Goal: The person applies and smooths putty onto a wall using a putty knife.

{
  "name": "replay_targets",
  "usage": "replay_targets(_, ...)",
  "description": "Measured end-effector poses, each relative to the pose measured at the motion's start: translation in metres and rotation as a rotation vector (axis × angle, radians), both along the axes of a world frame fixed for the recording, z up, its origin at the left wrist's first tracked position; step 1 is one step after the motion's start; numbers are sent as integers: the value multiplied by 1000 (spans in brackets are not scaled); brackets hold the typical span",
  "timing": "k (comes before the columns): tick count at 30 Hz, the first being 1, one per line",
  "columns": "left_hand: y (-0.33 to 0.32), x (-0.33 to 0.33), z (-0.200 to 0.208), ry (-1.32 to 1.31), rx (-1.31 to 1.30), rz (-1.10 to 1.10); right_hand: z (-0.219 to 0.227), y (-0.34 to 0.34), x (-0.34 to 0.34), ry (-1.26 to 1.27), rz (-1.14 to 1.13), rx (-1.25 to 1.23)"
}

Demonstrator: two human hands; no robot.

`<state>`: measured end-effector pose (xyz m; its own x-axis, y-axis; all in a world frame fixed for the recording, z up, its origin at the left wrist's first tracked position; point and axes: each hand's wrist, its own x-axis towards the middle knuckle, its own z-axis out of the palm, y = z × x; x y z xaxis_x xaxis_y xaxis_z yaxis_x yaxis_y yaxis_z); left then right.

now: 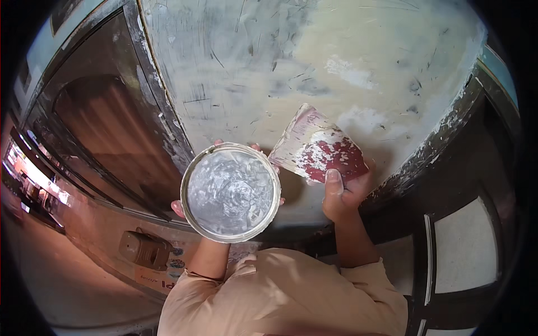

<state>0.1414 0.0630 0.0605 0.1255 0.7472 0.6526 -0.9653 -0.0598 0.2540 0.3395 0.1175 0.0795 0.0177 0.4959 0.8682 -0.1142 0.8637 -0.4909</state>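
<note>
My left hand [177, 208] supports a round shallow lid-like pan [232, 190] from underneath. Fingertips show around its rim while the palm is hidden. Thin grey-white smears coat the inside of the pan. In my right hand [339, 197] is a flat dark-red putty spreader [336, 154], gripped between the thumb on top and fingers mostly hidden behind. Pale putty covers its broad edge and patches of its face. The spreader's left corner comes close to the pan's right rim; from here I cannot tell if they touch.
Ahead stands a scuffed wall [241, 67] with white filler patches. A peeling door frame [154, 73] and a brown door lie left. Dark trim [443, 129] borders the right, beside pale panels [465, 246]. A brown container [144, 249] sits low at left.
</note>
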Motion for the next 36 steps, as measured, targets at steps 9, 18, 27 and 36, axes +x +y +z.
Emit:
replay_targets(9,10,-9,-19,-196,-443,-161,1,7,-4,-331,-251,281)
replay_targets(18,13,-3,-23,-81,-321,-21,-15,12,-17,-282,-242,208)
replay_targets(27,20,12,-20,40,-199,121,-12,17,-24,-149,-168,144)
replay_targets(36,26,19,-11,75,-148,115,8,6,-14,-424,52,152)
